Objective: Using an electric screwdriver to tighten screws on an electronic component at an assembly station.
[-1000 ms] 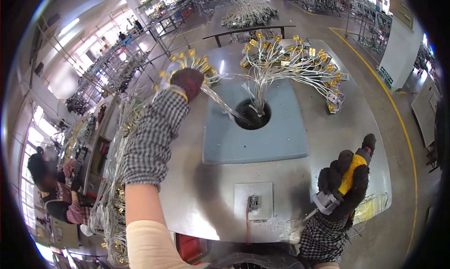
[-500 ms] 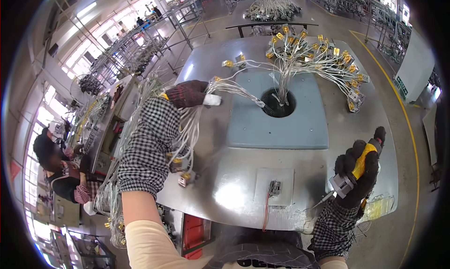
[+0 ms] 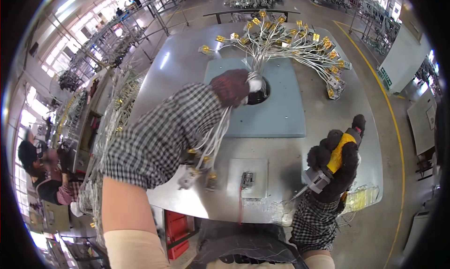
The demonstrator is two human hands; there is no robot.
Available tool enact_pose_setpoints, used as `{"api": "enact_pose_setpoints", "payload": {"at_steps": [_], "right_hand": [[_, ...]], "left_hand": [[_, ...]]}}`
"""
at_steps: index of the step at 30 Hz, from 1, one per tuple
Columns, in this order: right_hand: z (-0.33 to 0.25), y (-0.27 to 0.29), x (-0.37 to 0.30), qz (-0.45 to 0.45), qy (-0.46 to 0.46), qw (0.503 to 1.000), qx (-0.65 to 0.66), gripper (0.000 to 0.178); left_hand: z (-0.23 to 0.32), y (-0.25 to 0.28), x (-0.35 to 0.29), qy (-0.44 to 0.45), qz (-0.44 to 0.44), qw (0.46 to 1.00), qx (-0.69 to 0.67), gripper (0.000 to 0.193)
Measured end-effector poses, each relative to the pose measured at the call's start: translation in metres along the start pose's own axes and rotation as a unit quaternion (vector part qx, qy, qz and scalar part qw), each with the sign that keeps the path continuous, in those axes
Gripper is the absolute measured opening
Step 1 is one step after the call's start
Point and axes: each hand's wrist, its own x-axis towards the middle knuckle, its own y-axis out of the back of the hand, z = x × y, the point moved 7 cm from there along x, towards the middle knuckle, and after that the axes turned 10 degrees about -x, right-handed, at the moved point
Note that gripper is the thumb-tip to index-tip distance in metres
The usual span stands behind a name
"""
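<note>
My left hand point(image 3: 229, 88), in a dark red knit glove, is closed around a bundle of white wires point(image 3: 221, 128) beside the round hole point(image 3: 258, 98) in the blue-grey plate. The wires hang down past my checked sleeve, ending in yellow-and-grey connectors point(image 3: 201, 168), somewhat blurred. Out of the hole rises another wire bunch point(image 3: 258, 58), fanning to the far right with several yellow-tipped connectors point(image 3: 328, 46). In its dark fuzzy glove, my right hand point(image 3: 348, 168) grips a yellow-and-black hand tool point(image 3: 338, 156) with a grey head and thin rod, over the table's right side.
A small dark connector fixture point(image 3: 247, 179) with a red wire sits on a square plate near the front edge. Clear tape point(image 3: 363, 197) covers the front right corner. Wire bundles point(image 3: 124, 98) hang at the left, by a seated person point(image 3: 49, 175). A rail point(image 3: 253, 12) crosses behind the table.
My left hand has moved right with the wires, up to the bunch at the hole. The right hand keeps the tool at about the same place. The whole view has shifted slightly.
</note>
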Motion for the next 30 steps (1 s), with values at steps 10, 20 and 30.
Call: {"api": "enact_pose_setpoints", "payload": {"at_steps": [10, 20, 30], "right_hand": [[0.010, -0.005, 0.005, -0.068, -0.006, 0.997, 0.036, 0.055], [0.013, 0.014, 0.020, -0.046, 0.013, 0.999, -0.018, 0.043], [0.030, 0.018, 0.031, -0.041, 0.004, 0.999, -0.018, 0.028]], "left_hand": [[-0.040, -0.016, 0.036, 0.170, 0.054, 0.969, -0.171, 0.059], [0.135, 0.105, -0.092, 0.186, -0.094, 0.973, -0.096, 0.086], [0.172, 0.069, -0.210, 0.035, -0.060, 0.987, -0.146, 0.059]]}}
